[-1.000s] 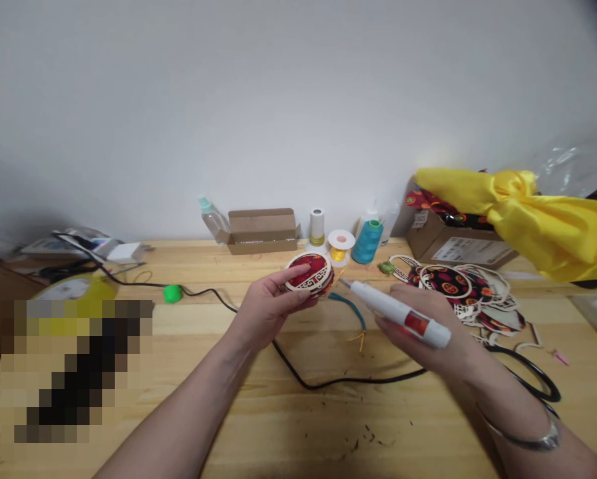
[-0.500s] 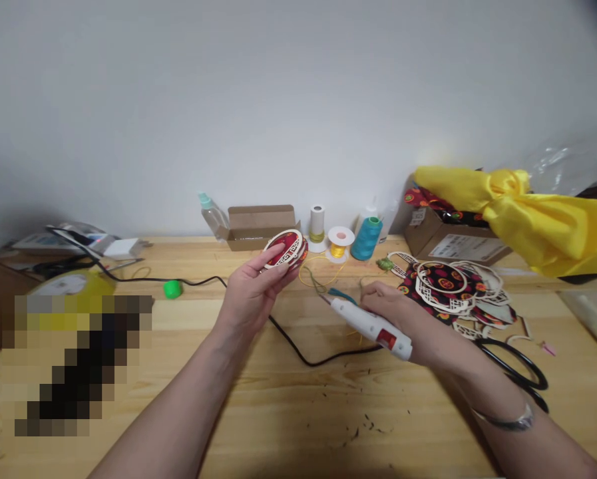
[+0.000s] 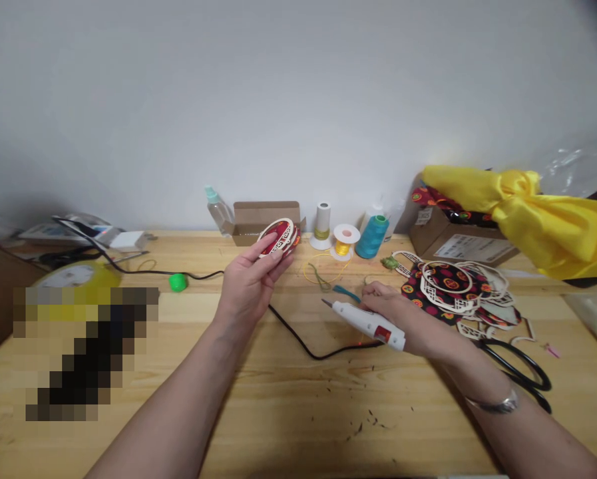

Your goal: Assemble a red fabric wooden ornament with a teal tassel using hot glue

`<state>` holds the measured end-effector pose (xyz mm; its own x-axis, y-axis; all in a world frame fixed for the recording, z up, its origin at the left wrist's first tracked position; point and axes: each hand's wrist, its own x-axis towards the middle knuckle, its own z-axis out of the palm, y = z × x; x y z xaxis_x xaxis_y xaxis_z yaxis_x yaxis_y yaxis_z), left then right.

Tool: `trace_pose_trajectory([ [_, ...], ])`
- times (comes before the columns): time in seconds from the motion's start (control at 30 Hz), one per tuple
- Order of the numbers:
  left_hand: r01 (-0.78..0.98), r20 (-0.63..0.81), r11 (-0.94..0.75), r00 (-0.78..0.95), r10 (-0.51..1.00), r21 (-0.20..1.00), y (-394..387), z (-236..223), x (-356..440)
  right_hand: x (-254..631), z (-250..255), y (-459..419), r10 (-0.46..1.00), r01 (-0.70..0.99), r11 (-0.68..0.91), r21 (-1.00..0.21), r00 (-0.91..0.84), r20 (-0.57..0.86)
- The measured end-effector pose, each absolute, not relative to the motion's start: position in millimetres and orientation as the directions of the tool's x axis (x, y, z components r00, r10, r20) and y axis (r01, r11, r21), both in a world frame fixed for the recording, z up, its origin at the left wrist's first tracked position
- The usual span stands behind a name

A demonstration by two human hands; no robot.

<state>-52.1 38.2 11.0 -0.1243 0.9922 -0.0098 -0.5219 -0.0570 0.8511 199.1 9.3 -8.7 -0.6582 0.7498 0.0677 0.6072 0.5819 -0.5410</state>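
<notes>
My left hand (image 3: pixel 248 283) is closed on a round fabric ornament (image 3: pixel 278 238), dark red with a pale cut-out lattice rim, held tilted above the table. My right hand (image 3: pixel 388 303) grips a white pen-shaped soldering iron (image 3: pixel 368 322) with a red window and a thin metal tip pointing left. Iron and ornament are apart. Between and behind the hands lie a loop of yellow thread (image 3: pixel 305 274) and a green cord (image 3: pixel 321 278). A teal cord (image 3: pixel 347 293) rests just behind the iron, partly hidden by the right hand.
Along the wall stand a spray bottle (image 3: pixel 219 213), an open cardboard box (image 3: pixel 267 229), a yellow thread spool (image 3: pixel 345 241) and a teal thread cone (image 3: pixel 373 237). Patterned fabric pieces and pale frames (image 3: pixel 448 286) lie at right. A black cable (image 3: pixel 298 336) crosses the table past a green cap (image 3: pixel 177 283).
The ornament in my left hand has moved left, away from the iron's tip. My right hand has shifted the iron left and slightly down. Yellow thread now lies looped on the table.
</notes>
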Motion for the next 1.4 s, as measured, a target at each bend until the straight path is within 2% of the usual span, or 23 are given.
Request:
trace_pose_trajectory([
  [0.17, -0.526, -0.018, -0.057, -0.137, 0.990, 0.848, 39.1, 9.9, -52.3, 198.8, -9.4, 11.4, 0.742, 0.592, 0.586, -0.554, -0.667, 0.072],
  [0.27, -0.533, -0.020, -0.067, -0.156, 0.988, 0.843, 39.0, 10.4, -51.7, 201.6, -7.4, 11.4, 0.758, 0.527, 0.550, -0.648, -0.640, 0.123],
  [0.4, -0.532, -0.026, -0.054, -0.142, 0.990, 0.845, 38.4, 10.1, -50.7, 207.3, -5.0, 8.8, 0.874, 0.401, 0.326, -0.856, -0.473, 0.111],
  [0.53, -0.539, -0.065, 0.009, -0.084, 0.994, 0.842, 36.3, 4.4, -46.3, 209.4, -10.6, 7.1, 0.959, 0.175, 0.102, -0.979, -0.279, 0.050],
  [0.7, -0.553, -0.161, 0.160, 0.048, 0.986, 0.818, 26.7, -5.7, -29.3, 201.5, -11.4, 3.3, 0.995, -0.025, -0.048, -0.999, -0.087, -0.045],
  [0.87, -0.545, -0.277, 0.306, 0.136, 0.951, 0.781, 15.0, -11.3, -12.7, 184.1, -3.2, -6.8, 0.994, -0.160, -0.109, -0.981, -0.011, -0.109],
  [1.13, -0.535, -0.272, 0.335, 0.196, 0.942, 0.776, 10.6, -13.2, -10.4, 168.5, 13.5, -7.6, 0.984, -0.109, -0.178, -0.978, -0.015, -0.178],
  [1.4, -0.562, -0.252, 0.317, 0.192, 0.949, 0.764, 13.0, -9.7, -13.4, 161.1, 33.4, 2.0, 1.000, 0.099, 0.016, -0.995, -0.005, 0.015],
])
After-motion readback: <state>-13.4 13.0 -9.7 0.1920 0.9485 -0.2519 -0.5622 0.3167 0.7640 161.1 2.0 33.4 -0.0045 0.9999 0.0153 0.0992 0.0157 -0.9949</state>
